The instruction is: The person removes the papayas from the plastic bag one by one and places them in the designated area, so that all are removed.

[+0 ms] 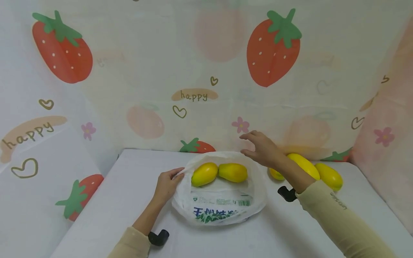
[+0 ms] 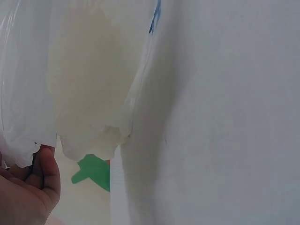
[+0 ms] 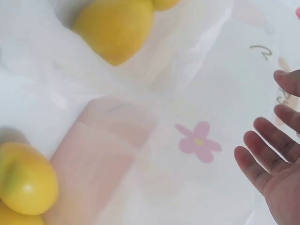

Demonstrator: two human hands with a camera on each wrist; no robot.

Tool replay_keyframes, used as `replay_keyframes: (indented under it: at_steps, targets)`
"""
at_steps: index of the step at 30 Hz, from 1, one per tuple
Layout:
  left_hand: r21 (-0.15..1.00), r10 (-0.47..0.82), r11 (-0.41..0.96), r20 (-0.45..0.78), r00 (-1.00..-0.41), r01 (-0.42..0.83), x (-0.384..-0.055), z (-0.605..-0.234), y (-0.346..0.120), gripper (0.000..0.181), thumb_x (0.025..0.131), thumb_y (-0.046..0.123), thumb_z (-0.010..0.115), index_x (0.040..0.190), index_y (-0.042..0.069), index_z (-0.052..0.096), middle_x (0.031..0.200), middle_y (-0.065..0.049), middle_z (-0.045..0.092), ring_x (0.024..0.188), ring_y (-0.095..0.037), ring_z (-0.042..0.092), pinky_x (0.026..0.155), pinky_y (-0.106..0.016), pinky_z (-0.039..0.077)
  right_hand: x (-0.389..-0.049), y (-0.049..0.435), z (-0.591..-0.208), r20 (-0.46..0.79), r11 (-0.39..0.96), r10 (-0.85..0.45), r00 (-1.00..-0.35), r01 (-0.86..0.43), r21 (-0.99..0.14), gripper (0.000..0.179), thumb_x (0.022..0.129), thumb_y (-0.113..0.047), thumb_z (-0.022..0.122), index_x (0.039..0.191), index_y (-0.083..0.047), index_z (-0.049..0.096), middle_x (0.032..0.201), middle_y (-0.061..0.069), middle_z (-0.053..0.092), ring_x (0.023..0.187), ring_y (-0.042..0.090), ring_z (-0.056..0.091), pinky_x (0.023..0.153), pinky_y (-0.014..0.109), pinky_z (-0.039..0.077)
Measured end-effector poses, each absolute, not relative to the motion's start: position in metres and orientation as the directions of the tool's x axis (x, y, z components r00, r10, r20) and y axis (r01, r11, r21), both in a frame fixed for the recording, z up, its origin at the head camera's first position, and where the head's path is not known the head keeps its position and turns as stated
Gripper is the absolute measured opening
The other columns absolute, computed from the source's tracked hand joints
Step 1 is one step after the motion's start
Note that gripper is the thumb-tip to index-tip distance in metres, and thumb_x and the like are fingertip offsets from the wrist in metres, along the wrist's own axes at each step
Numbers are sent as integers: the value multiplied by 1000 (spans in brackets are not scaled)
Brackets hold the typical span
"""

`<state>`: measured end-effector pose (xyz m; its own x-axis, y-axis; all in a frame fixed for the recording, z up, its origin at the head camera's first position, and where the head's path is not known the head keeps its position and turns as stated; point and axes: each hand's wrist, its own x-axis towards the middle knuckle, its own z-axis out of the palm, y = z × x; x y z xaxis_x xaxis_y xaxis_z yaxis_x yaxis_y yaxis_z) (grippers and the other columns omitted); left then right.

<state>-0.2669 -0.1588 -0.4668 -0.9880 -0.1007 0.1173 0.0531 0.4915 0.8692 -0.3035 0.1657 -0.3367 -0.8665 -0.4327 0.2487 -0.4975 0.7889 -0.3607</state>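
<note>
A white plastic bag [image 1: 180, 197] with printed lettering lies on the table with its mouth spread wide. Inside it, two yellow papayas [image 1: 233, 172] rest side by side near the far end. My left hand [image 1: 166, 184] pinches the bag's left rim between thumb and fingers, which the left wrist view also shows close up. Above the bag's far right edge hovers my right hand [image 1: 262, 148], fingers spread and holding nothing; the right wrist view shows its fingers [image 3: 269, 147] apart from the fruit. More yellow papayas [image 1: 329, 176] lie to the right, partly hidden by my right forearm.
The white table [image 1: 129, 172] backs onto a hanging sheet [image 1: 145, 71] printed with strawberries, hearts and flowers, which also closes off the left and right sides. Black camera mounts [image 1: 159, 237] sit at both wrists.
</note>
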Motion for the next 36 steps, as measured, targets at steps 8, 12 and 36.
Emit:
replay_keyframes:
  at_steps: [8,12,36]
  targets:
    - [864,-104,502,118,-988,50,-267,-467,-160,33,96,17,60,126,5,64,131,-15,64,128,-32,56,105,-43,47,-302,150,-342,266,773,-506,-820,-568,-281,46,88,-21,72,130,-8,59,131,15,58,119,33,56,101,46,52]
    - [865,-109,500,115,-987,46,-267,-467,-159,32,96,17,60,126,5,64,130,-15,64,127,-32,57,104,-42,48,-302,143,-346,258,763,-542,-800,-597,-248,46,88,-24,72,130,-10,59,130,14,59,116,30,57,98,43,54]
    - [881,-111,472,95,-989,32,-267,-467,-158,32,96,17,60,126,4,65,131,-16,64,126,-32,57,104,-41,48,-296,99,-373,206,706,-657,-726,-687,-172,42,87,-19,71,128,-12,61,125,8,63,114,25,58,99,37,54]
